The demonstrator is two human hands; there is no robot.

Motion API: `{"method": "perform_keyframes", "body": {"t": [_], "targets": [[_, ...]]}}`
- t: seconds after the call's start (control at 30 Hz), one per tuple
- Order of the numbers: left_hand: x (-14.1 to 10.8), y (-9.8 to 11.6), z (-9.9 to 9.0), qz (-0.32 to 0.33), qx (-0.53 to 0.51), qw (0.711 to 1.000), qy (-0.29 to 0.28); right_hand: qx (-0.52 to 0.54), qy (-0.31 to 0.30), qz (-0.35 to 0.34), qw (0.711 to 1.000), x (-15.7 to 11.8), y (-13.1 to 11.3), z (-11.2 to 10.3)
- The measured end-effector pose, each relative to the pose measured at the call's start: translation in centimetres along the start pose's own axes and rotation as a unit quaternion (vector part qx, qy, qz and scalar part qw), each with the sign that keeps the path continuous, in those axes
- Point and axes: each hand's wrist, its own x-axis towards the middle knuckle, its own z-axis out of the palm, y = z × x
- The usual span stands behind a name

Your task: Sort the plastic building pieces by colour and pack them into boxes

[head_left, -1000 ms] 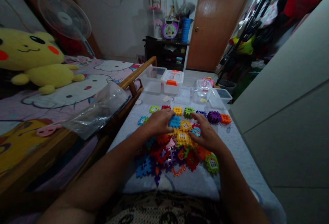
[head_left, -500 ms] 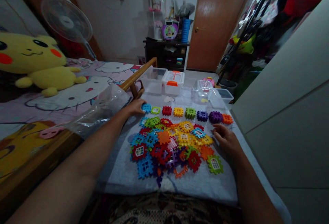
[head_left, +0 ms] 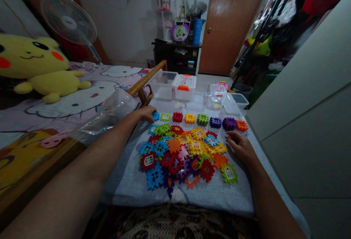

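At the left end of a row of stacked plastic building blocks, my left hand [head_left: 147,113] has its fingers closed around the side of a blue building block [head_left: 156,116]; part of the block is hidden by the fingers. My right hand [head_left: 239,143] rests by the right edge of a loose pile, fingers apart and slightly bent, holding nothing. Nearest to it are yellow pieces [head_left: 219,147] and a purple stack [head_left: 229,123]. The row also holds a red stack [head_left: 177,117], a yellow stack [head_left: 189,118], a green stack [head_left: 202,119] and an orange stack [head_left: 242,125].
Clear plastic boxes stand along the table's far side, one with an orange-latched lid [head_left: 185,86]. A wooden bed rail [head_left: 148,79] and a clear plastic bag [head_left: 106,116] border the left. A white cabinet [head_left: 307,122] rises on the right.
My left hand has shifted very slightly at the blue block, covering a little more of it. The right hand and the pieces stay practically where they were; the view tilts slightly.
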Motion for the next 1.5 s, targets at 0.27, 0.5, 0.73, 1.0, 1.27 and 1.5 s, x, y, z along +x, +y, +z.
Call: {"method": "perform_keyframes", "body": {"t": [0.27, 0.5, 0.73, 1.0, 1.27, 1.5], "targets": [[0.1, 0.6, -0.9, 0.013, 0.055, 0.998, -0.035, 0.001, 0.000, 0.006, 1.000, 0.0, 0.0, 0.0], [0.2, 0.5, -0.6, 0.011, 0.085, 0.995, -0.058, -0.006, 0.000, 0.001, 1.000, 0.3, 0.4, 0.1], [-1.3, 1.2, -1.6, 0.001, 0.109, 0.994, -0.024, -0.016, 0.002, -0.011, 1.000, 0.4, 0.8, 0.3], [-7.0, 6.0, -1.5, 0.161, -0.019, 0.983, -0.081, -0.016, -0.004, -0.007, 1.000, 0.5, 0.7, 0.3], [-7.7, 7.7, 0.9, 0.125, -0.024, 0.991, -0.035, -0.022, 0.007, -0.006, 1.000, 0.4, 0.3, 0.3], [-8.5, 6.3, 0.6, 0.090, -0.130, 0.984, 0.088, -0.026, 0.000, -0.006, 1.000, 0.4, 0.2, 0.2]]}}
